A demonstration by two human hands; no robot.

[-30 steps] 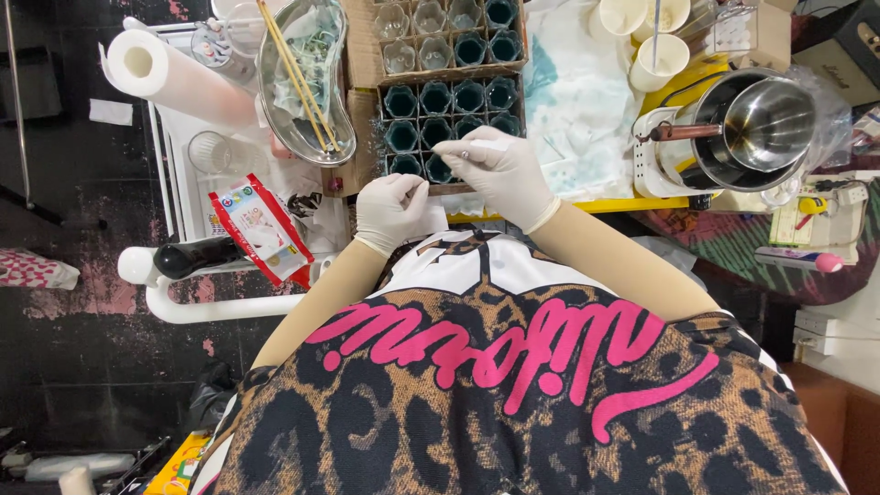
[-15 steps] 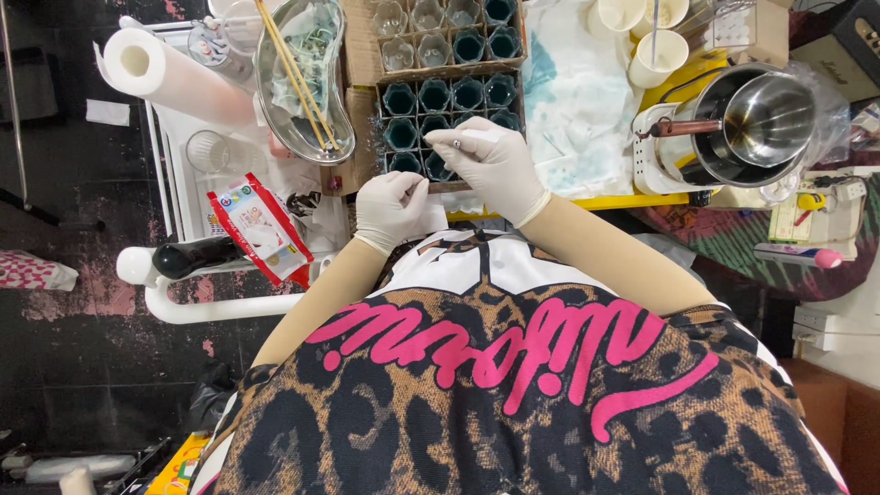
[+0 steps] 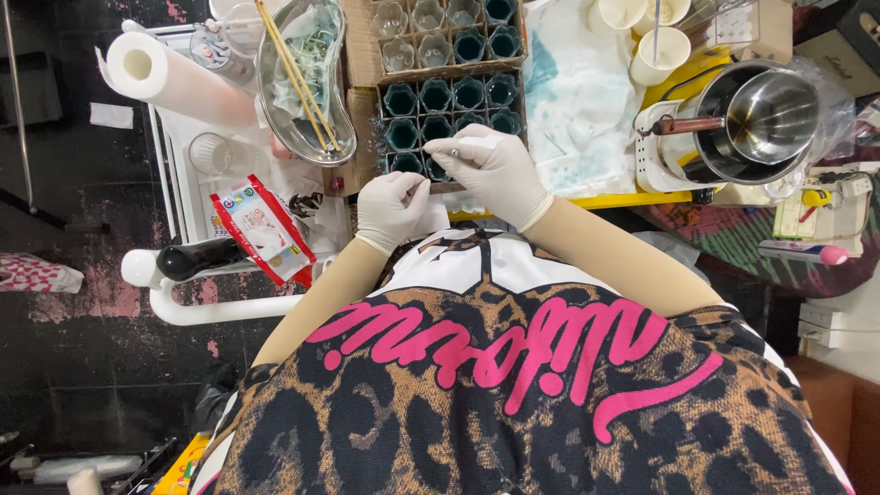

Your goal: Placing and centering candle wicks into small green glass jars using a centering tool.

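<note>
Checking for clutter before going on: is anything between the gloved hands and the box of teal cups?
Nothing visible. The right hand already hovers over the near edge of the cardboard box of teal cups, pinching a small thin item I cannot identify. The left hand sits just beside it, with no object between.

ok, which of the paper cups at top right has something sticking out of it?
The paper cup nearest the steel pot: a thin stick stands in it. The two cups behind it, cut off by the top edge, show none.
</note>
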